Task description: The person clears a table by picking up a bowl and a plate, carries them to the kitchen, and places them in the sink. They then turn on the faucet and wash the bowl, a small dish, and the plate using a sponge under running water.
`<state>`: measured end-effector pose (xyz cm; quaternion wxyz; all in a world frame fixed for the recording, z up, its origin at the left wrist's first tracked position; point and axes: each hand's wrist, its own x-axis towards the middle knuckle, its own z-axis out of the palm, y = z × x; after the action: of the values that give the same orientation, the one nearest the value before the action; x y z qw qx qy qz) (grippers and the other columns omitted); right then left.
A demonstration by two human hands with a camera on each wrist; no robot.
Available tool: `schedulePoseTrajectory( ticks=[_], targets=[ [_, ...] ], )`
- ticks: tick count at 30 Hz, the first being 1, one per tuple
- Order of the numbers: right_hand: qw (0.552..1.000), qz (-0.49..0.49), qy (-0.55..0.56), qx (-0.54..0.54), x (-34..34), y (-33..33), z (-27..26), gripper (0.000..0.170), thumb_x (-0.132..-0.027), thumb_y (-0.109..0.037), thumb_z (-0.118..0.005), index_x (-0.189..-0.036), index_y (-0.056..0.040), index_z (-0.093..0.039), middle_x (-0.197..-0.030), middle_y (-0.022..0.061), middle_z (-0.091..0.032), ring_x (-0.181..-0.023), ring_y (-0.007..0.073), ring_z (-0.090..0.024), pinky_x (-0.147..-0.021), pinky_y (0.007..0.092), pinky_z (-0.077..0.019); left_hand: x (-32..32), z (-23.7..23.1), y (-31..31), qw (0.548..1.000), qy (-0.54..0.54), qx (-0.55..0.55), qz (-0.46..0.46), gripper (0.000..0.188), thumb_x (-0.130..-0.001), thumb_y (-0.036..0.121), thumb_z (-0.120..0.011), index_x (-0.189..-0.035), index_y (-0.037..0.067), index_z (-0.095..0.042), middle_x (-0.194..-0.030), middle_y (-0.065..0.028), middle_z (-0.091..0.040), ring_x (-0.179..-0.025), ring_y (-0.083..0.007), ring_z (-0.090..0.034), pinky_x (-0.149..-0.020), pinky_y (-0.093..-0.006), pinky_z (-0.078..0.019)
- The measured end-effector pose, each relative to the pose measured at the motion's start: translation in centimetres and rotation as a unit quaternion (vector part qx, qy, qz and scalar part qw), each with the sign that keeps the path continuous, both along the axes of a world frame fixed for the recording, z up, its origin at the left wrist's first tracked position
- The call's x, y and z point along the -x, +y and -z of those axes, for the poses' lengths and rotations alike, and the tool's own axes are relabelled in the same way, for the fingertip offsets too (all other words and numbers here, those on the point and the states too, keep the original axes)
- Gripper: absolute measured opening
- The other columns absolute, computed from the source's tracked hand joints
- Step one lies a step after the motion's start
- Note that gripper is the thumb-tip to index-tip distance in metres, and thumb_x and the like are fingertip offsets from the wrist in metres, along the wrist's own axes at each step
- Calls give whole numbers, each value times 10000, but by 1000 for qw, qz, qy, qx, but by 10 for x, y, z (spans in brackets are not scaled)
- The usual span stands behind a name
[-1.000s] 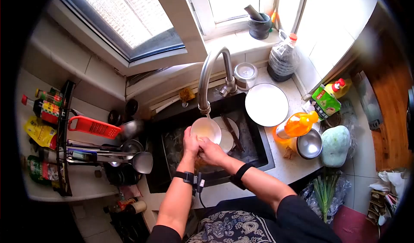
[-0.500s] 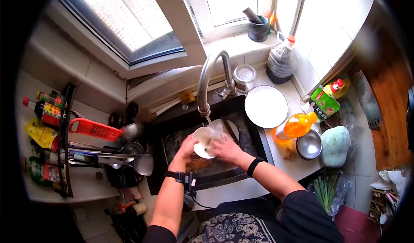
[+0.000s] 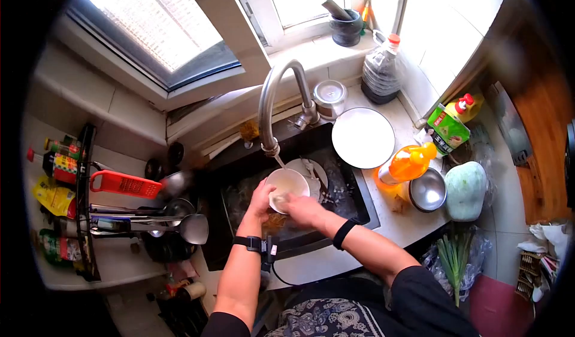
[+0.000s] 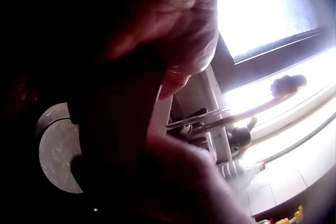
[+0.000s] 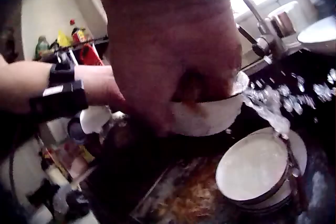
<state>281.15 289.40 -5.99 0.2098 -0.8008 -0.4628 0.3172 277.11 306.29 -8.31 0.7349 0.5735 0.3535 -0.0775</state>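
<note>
Under the running faucet (image 3: 277,106), a white bowl (image 3: 288,184) is held over the black sink. My left hand (image 3: 260,200) grips its left rim. My right hand (image 3: 303,210) reaches over the near right side with its fingers inside; in the right wrist view the curled right hand (image 5: 173,50) covers part of the bowl (image 5: 207,119), and whether it pinches anything is hidden. Water splashes off the bowl's right side. Below lie a stacked bowl (image 5: 252,166) and brown chopsticks (image 5: 296,182).
White plate (image 3: 363,137), orange bottle (image 3: 407,164), metal bowl (image 3: 427,190) and pale green melon (image 3: 466,190) stand right of the sink. Ladles (image 3: 194,228) and a red grater (image 3: 127,184) hang at left. Orange-brown scraps (image 5: 191,198) lie in the sink.
The bowl has come back under the stream from its lower, tilted position, with my right hand still at it. Water now splashes across the sink's right part. The head view has shifted slightly.
</note>
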Motion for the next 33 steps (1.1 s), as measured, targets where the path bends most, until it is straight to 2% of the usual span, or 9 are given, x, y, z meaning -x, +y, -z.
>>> schedulePoseTrajectory(
  ticks=[3, 6, 10, 13, 17, 23, 25, 29, 33],
  targets=[
    [974, 53, 76, -208, 13, 7, 18, 479, -769, -280, -665, -1176, -74, -522, -1286, 195, -457, -1065, 360, -548, -889, 434, -467, 4, -4, -10, 999, 1, 9, -36, 503, -806, 99, -455, -1307, 58, -473, -1184, -99, -564, -1076, -219, -530, -924, -332, -427],
    [979, -85, -93, -163, 5, 0, 26, 471, -794, -253, -625, -1212, -65, -514, -1323, 202, -436, -1077, 341, -554, -912, 422, -449, 10, 1, -4, 998, 14, -44, 52, 511, -795, 83, -445, -1304, 37, -473, -1216, -103, -554, -1089, -214, -528, -928, -322, -424],
    [911, -44, -406, -56, 5, -3, 46, 371, -828, -159, -503, -1187, -76, -547, -1287, 187, -488, -1040, 279, -593, -886, 411, -463, 13, 2, -5, 997, 4, -60, 47, 516, -786, 69, -455, -1301, 34, -476, -1200, -99, -566, -1071, -207, -537, -918, -308, -427],
    [977, -45, -204, 45, 17, 7, 21, 293, -828, -143, -496, -1094, -58, -584, -1148, 168, -574, -965, 287, -621, -813, 414, -495, 14, 14, -8, 997, -34, -68, -28, 500, -795, 82, -459, -1292, 29, -479, -1184, -107, -570, -1057, -222, -545, -906, -333, -440],
    [975, 129, 71, -165, 15, 17, 1, 316, -744, -206, -677, -1015, -66, -593, -997, 193, -592, -894, 366, -613, -746, 453, -501, 12, 20, -12, 989, -29, -102, -103, 490, -799, 97, -446, -1282, 25, -487, -1172, -116, -572, -1047, -237, -547, -903, -349, -445],
    [975, -50, -147, -158, -2, -10, 20, 197, -796, -186, -589, -992, -178, -582, -966, 46, -584, -973, 215, -580, -879, 423, -415, 13, -23, 12, 996, 4, -80, 29, 515, -766, 66, -423, -1272, 17, -499, -1171, -114, -578, -1043, -213, -556, -898, -328, -446],
    [959, -73, -205, -184, -13, -13, 25, 190, -769, -154, -606, -958, -168, -592, -979, 52, -589, -954, 252, -577, -857, 421, -412, 11, -24, 19, 996, 58, -17, 66, 458, -865, 259, -446, -1269, 54, -518, -1192, -96, -584, -1058, -221, -557, -908, -340, -439],
    [966, -13, 72, -247, -23, -11, 16, 148, -814, -186, -648, -934, -116, -599, -963, 5, -602, -869, 174, -588, -775, 348, -451, 12, -48, 9, 988, 76, 129, 36, 667, -903, 640, -340, -1282, 121, -517, -1225, -65, -583, -1099, -246, -551, -939, -395, -420],
    [829, 149, 494, -214, -37, -17, -10, 358, -883, -326, -644, -1115, -57, -603, -1021, 6, -612, -853, 109, -555, -755, 286, -477, 17, -22, -3, 970, -67, 232, -13, 684, -895, 652, -340, -1293, 121, -504, -1243, -78, -573, -1138, -274, -534, -962, -474, -408]
  ],
)
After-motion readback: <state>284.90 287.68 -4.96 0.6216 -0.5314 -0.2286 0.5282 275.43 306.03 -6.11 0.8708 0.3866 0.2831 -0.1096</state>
